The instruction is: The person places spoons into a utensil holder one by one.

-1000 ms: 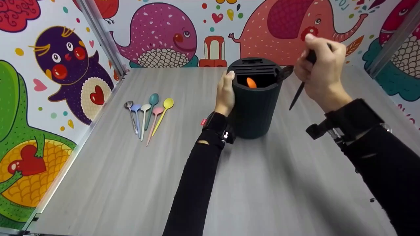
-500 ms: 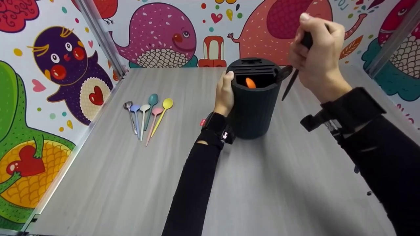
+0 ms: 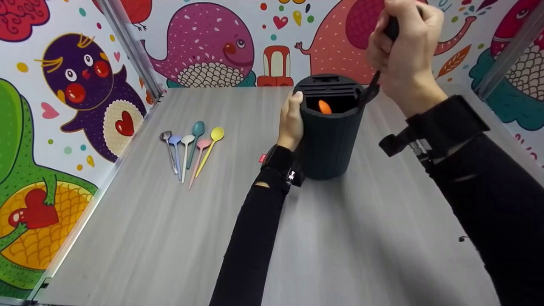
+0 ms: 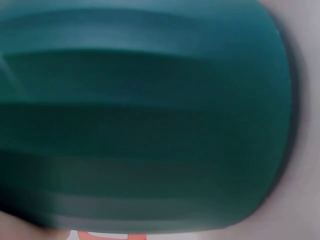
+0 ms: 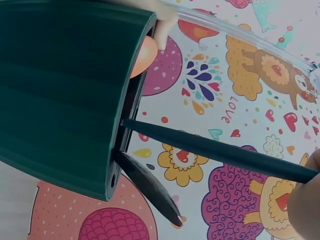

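Left hand (image 3: 291,119): grips the holder (image 3: 328,146).
Right hand (image 3: 408,51): curled round the dark utensil (image 5: 220,150), raised higher.
Tip (image 5: 128,123): newly at the holder's top, apparently lined up.

Booth (image 3: 293,46), prob. (cartoon walls (image 3: 25,95), alum. posts (image 3: 131,42))

Six long-handled spoons (image 3: 187,139) on a grey table (image 3: 140,238), cartoon-animal wall panels (image 3: 204,38), metal corner posts (image 3: 132,44)

Cartoon-covered walls (image 3: 276,41), metal posts (image 3: 132,46) — and a grey tabletop (image 3: 170,238).
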Demonstrator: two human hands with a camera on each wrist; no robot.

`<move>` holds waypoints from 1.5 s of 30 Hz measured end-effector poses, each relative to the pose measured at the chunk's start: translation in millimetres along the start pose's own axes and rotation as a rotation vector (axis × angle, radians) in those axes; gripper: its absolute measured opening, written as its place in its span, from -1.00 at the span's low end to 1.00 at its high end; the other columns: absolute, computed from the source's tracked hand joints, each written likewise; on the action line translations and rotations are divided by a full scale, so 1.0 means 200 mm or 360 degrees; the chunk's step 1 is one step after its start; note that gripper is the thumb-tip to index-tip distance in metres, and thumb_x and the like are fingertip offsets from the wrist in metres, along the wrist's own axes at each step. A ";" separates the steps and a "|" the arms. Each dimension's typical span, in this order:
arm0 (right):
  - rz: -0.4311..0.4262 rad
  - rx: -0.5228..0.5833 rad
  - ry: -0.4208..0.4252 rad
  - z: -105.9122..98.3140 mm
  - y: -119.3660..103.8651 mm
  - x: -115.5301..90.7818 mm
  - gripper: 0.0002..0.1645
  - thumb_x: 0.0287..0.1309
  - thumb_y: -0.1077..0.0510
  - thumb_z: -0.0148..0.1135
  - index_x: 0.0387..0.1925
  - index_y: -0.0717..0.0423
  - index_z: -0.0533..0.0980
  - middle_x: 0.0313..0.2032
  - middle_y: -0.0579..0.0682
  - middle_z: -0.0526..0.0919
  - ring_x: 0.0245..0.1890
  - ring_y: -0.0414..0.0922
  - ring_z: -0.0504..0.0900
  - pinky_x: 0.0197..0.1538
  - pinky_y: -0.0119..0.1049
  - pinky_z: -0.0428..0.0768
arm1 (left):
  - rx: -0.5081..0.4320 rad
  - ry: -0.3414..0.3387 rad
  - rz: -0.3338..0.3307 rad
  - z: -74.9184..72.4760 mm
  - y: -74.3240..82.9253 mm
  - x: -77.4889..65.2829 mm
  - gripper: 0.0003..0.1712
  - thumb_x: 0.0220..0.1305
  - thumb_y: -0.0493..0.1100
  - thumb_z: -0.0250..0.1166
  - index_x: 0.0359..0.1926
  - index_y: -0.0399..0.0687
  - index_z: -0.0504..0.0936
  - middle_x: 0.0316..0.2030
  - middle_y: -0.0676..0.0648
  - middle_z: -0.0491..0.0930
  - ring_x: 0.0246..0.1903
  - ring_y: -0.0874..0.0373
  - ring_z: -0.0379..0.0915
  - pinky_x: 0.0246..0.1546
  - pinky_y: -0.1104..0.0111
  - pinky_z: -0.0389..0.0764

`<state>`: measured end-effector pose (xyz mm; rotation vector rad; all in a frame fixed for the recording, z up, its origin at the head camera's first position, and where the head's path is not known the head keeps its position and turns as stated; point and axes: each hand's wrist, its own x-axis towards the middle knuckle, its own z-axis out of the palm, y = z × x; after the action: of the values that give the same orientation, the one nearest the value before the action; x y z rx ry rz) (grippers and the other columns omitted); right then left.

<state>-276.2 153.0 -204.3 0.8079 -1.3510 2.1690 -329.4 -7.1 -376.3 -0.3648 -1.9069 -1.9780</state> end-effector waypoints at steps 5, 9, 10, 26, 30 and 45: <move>-0.0034 -0.0020 0.0025 -0.01 0.02 0.03 -0.60 0.27 0.23 0.08 -0.62 0.43 0.38 -0.79 0.01 0.14 -0.82 -0.15 -0.03 -0.70 -0.37 0.04 | 0.0019 0.0010 0.0006 0.01 0.01 0.00 -0.39 0.43 0.05 -0.20 0.14 -0.31 0.52 -0.02 -0.15 0.54 -0.06 0.21 0.40 0.09 0.41 0.38; -0.0073 -0.0019 0.0068 -0.02 0.03 0.05 -0.59 0.35 0.23 0.05 -0.59 0.42 0.40 -0.77 0.04 0.17 -0.81 -0.14 0.01 -0.70 -0.38 0.06 | 0.0036 0.0010 0.0004 0.01 0.01 0.00 -0.38 0.43 0.08 -0.20 0.13 -0.29 0.52 -0.05 -0.13 0.53 -0.09 0.21 0.39 0.06 0.41 0.38; -0.0069 -0.0019 0.0080 -0.02 0.04 0.05 -0.60 0.36 0.24 0.04 -0.59 0.41 0.40 -0.77 0.05 0.18 -0.81 -0.14 0.01 -0.69 -0.38 0.06 | 0.0037 0.0012 0.0003 0.01 0.01 0.00 -0.39 0.43 0.08 -0.20 0.13 -0.28 0.52 -0.06 -0.11 0.52 -0.10 0.22 0.39 0.05 0.41 0.38; -0.0004 -0.0285 -0.0002 -0.10 0.16 0.01 -0.56 0.46 0.17 0.01 -0.50 0.39 0.51 -0.68 0.07 0.37 -0.74 -0.11 0.17 -0.62 -0.34 0.15 | 0.0026 -0.0011 -0.0047 0.00 -0.02 -0.02 -0.33 0.42 0.10 -0.21 0.27 -0.25 0.48 0.13 -0.16 0.55 0.04 0.16 0.43 0.14 0.40 0.38; 0.0093 -0.0388 0.0001 -0.12 0.18 -0.01 -0.56 0.45 0.14 0.06 -0.50 0.37 0.54 -0.65 0.07 0.43 -0.72 -0.09 0.24 -0.60 -0.31 0.25 | 0.0033 -0.0013 -0.0044 0.00 -0.01 -0.02 -0.31 0.44 0.08 -0.21 0.34 -0.25 0.44 0.22 -0.17 0.52 0.13 0.14 0.43 0.20 0.42 0.35; 0.0253 -0.0595 -0.0096 -0.19 0.18 -0.01 -0.62 0.44 0.12 0.13 -0.44 0.32 0.57 -0.57 0.11 0.51 -0.63 -0.04 0.43 -0.51 -0.29 0.54 | 0.0024 -0.0022 -0.0014 0.00 0.01 -0.01 -0.29 0.44 0.07 -0.22 0.37 -0.29 0.41 0.26 -0.20 0.49 0.18 0.11 0.42 0.22 0.43 0.34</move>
<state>-306.7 172.9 -241.7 0.6418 -1.8340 1.9261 -327.7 -6.3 -375.5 -0.3677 -1.9339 -1.9704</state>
